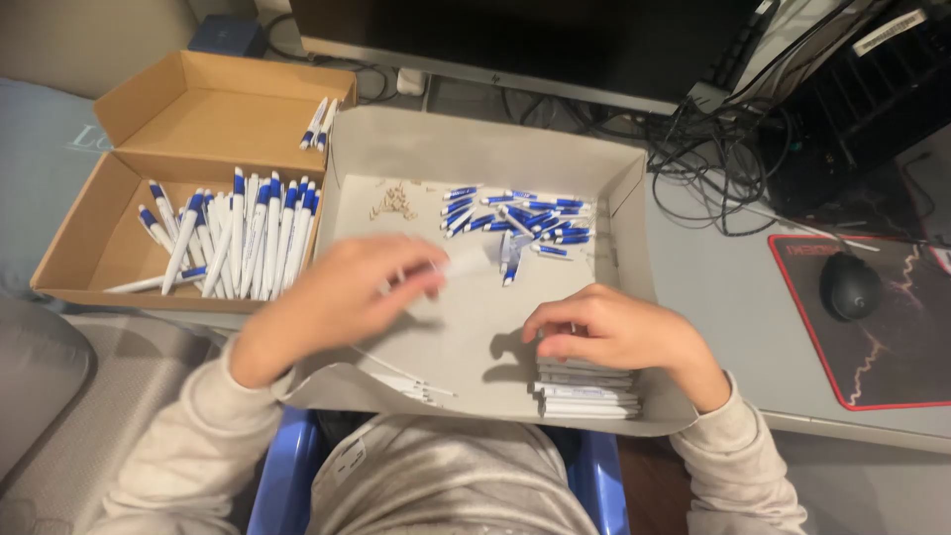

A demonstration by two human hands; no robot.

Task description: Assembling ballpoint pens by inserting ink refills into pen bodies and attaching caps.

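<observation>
Two bare hands work over a grey tray [634, 183]: the left hand [342, 287], blurred, pinches a white pen barrel [466, 264] above the tray's middle. The right hand [604, 332] curls closed on stacked white barrels [586, 394] at the tray's near edge; blue pen tops [515, 213] lie toward its far side, and a cardboard box [119, 188] of assembled pens [238, 233] sits left of it.

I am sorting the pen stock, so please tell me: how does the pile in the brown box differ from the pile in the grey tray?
The pens in the brown box are whole and long, with white barrels, lying mostly side by side. The blue pieces in the grey tray are much shorter, mostly blue, and scattered at mixed angles. Both show blue and white.
</observation>
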